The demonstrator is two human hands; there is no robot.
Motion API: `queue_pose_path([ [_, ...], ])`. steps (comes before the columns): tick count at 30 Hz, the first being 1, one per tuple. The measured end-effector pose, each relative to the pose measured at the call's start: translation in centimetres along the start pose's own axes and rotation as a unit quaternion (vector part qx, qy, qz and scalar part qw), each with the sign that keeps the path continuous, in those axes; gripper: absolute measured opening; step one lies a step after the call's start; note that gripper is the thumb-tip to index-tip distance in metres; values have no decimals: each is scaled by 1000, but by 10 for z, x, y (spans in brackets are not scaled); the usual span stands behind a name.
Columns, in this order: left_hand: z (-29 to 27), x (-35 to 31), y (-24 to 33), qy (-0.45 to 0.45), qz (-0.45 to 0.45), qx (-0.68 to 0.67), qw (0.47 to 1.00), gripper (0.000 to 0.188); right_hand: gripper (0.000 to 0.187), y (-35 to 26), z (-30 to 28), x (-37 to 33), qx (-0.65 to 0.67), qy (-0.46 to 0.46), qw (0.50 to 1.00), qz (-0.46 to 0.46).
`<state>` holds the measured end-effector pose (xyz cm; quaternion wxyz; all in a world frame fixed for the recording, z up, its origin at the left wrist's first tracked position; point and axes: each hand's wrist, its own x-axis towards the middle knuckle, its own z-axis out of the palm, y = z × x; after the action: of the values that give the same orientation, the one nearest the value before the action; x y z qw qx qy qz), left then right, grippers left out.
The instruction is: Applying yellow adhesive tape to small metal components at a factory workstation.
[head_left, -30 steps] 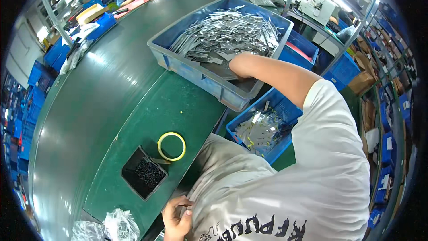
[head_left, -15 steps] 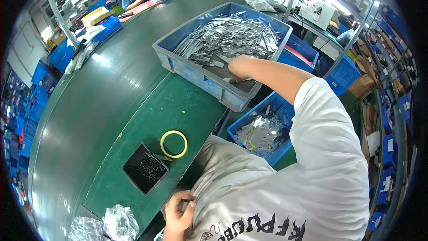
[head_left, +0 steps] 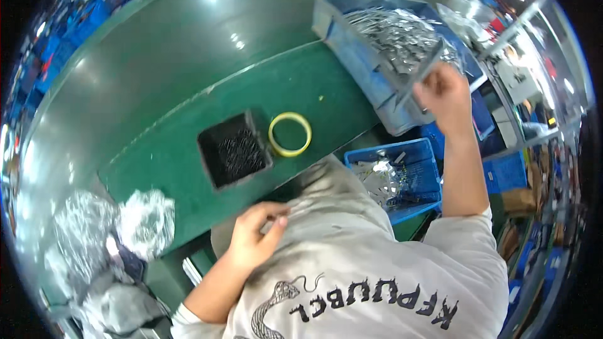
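Observation:
My right hand [head_left: 447,91] is closed on a flat grey metal strip [head_left: 427,64], held tilted above the near rim of a large blue bin [head_left: 358,63]. Many loose silvery metal strips [head_left: 399,34] fill that bin. My left hand [head_left: 256,233] is over my lap, its fingers curled in toward the thumb; whatever they hold is too small to make out. On the green bench, a black square tray [head_left: 217,179] of small dark screw-like pieces [head_left: 240,154] sits beside a yellow tape ring [head_left: 271,135].
A smaller blue crate [head_left: 411,213] with pale flat pieces stands below the bench edge, right of my legs. Crumpled clear plastic bags [head_left: 147,223] lie at the bench's left end. The dark belt [head_left: 264,12] curves behind the bench. Metal shelf posts [head_left: 518,22] rise at the right.
My right hand has come up out of the strips with one metal strip in it. My left hand stays over my lap, still curled. The view has turned, shifting the bench things rightward.

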<state>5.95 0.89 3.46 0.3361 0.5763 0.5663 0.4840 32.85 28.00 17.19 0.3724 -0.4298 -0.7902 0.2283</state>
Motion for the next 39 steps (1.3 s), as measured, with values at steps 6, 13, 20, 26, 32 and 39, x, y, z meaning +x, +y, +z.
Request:
queue_pose_path([
  [6,11,-5,4,43,47,-124,990,43,27,-60,129,-105,-49,-263,921,-283],
  [13,17,-12,-4,168,-141,-271,937,26,22,-59,158,-92,1,-243,926,-289],
  [20,11,-7,-6,141,-122,-255,949,25,17,-3,171,-56,-138,-222,922,-285],
  [26,8,-7,-16,101,-180,-253,945,19,20,18,144,-59,-237,-235,913,-236],
  [32,8,-2,-10,79,-218,-297,926,16,27,3,175,-78,-172,-199,942,-207],
  [39,9,-2,-6,148,-228,-428,862,15,13,21,169,-84,-89,-185,950,-236],
])
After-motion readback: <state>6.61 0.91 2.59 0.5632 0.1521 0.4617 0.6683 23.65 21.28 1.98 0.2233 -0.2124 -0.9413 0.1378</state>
